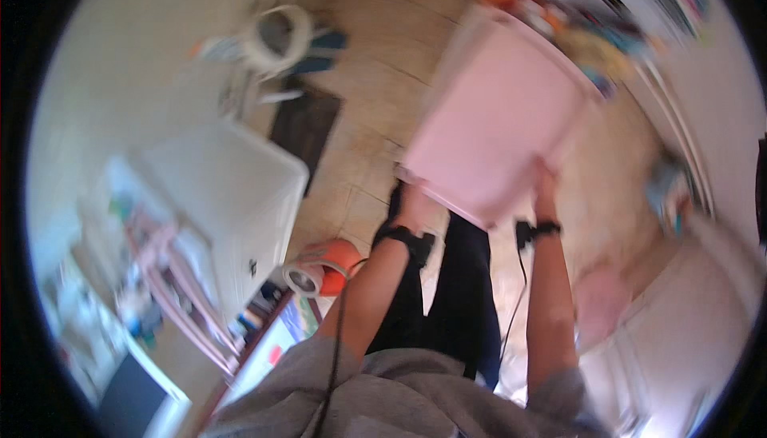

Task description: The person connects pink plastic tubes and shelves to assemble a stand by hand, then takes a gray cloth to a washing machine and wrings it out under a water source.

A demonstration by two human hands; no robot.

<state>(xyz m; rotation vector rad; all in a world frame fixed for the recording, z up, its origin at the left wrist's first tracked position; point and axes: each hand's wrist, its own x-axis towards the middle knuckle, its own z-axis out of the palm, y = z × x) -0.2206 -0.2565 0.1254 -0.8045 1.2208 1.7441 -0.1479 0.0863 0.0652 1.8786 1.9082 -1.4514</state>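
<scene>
In the head view, a large flat pink board is held out in front of the body by both hands. Its near lower corner is gripped by the left hand, closed on the edge, though the fingers are blurred. Its near edge is clasped by the right hand, fingers laid up against the pink surface. Both forearms are stretched forward, a dark band worn on each wrist. An orange object is seen just left of the left forearm.

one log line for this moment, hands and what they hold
left hand: grips pink board near edge | right hand: grips same edge | board: lifted over tiled floor | view: blurred
</scene>
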